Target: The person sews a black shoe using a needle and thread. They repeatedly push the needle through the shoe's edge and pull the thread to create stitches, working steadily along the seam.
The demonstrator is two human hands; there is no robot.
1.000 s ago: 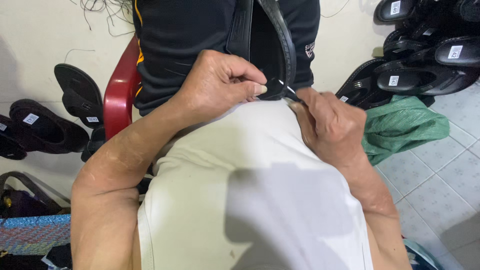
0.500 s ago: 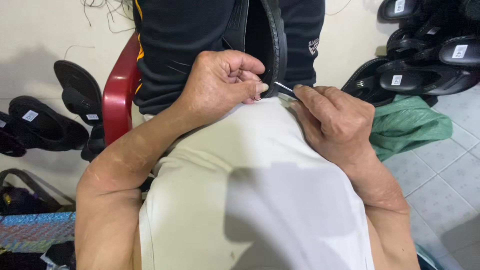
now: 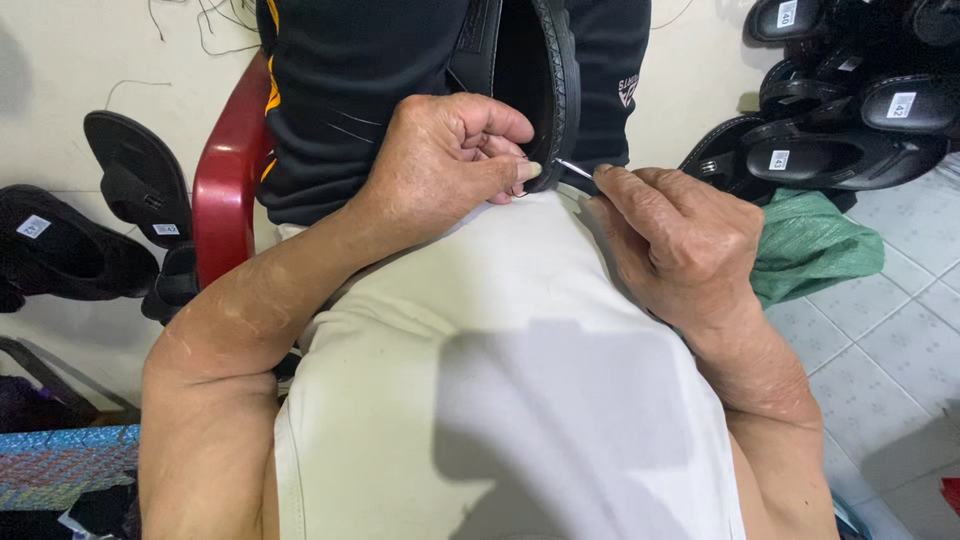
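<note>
L hand [image 3: 450,155] pinches ridged black rubber sandal [image 3: 545,90]; R hand [image 3: 680,240] grips thin metal needle [image 3: 573,169].

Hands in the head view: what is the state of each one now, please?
Left hand: closed, gripping the edge of the black sandal.
Right hand: closed, fingers pinching a thin metal needle at the sandal.

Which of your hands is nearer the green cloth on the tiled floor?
Right. The right hand, pinching a thin metal needle at the black sandal's sole, lies just beside the green cloth. The left hand grips the sole farther away.
</note>
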